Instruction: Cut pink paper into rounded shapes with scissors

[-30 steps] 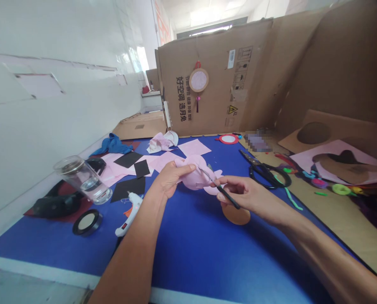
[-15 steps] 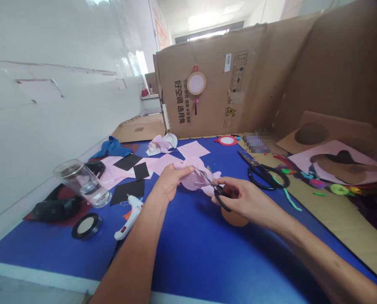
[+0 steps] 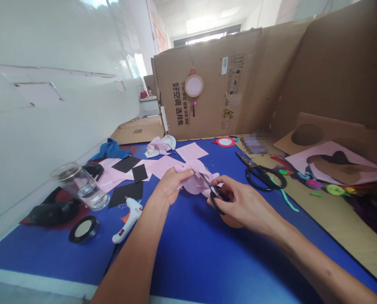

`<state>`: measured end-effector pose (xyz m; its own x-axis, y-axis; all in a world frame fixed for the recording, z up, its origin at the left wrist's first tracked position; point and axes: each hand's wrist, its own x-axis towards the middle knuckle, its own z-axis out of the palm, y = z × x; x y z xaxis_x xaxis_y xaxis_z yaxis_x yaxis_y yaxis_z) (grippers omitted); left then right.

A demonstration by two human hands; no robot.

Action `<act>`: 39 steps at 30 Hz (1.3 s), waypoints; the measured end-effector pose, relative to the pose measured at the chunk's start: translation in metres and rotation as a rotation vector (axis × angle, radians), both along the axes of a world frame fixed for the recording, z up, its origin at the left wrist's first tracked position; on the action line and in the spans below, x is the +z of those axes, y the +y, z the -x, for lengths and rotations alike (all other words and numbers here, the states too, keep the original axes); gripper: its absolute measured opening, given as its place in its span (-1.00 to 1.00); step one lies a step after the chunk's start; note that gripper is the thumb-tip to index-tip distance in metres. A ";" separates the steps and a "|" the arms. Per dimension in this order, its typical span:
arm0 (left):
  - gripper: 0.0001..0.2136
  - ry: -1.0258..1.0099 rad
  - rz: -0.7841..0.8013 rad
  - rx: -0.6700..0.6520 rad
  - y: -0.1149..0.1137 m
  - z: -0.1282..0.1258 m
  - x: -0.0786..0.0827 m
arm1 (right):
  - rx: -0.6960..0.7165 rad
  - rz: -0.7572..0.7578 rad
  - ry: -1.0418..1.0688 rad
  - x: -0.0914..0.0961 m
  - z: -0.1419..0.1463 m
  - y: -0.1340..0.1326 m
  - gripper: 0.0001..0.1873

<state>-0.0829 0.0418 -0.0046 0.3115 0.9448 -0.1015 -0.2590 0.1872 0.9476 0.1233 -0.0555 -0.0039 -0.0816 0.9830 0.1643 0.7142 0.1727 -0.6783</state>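
Observation:
My left hand [image 3: 173, 182] pinches the left edge of a pink paper piece [image 3: 193, 185] between thumb and fingers, above the blue table. In my right hand [image 3: 231, 196] is a small pair of scissors with black handles [image 3: 218, 203]. Their blades point up and left and lie across the pink paper, close to my left thumb. The paper has a curved, partly cut outline with a strip hanging toward the right hand. Below the right hand an orange-brown round piece [image 3: 232, 220] is partly hidden.
Left of my arm lie a white glue gun [image 3: 128, 219], a black tape roll [image 3: 84, 229] and a tilted glass of water [image 3: 87, 190]. Black paper [image 3: 125, 194] and a pink sheet [image 3: 192, 151] lie further back. Large black-handled scissors [image 3: 261, 175] rest at the right, near cardboard cutouts [image 3: 321, 126].
The small scissors have opened wider at the handles, and their blades now lie across the paper at a steeper angle. The view has shifted slightly.

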 end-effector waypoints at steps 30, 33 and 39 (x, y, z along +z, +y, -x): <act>-0.69 -0.052 0.020 -0.067 -0.008 -0.014 -0.007 | -0.053 -0.006 0.090 -0.001 0.009 -0.004 -0.83; -0.68 -0.057 0.021 -0.078 -0.008 -0.014 -0.007 | -0.056 -0.009 0.098 -0.001 0.009 -0.003 -0.82; -0.70 -0.055 0.027 -0.079 -0.007 -0.011 -0.002 | -0.050 -0.023 0.103 -0.005 0.008 -0.002 -0.84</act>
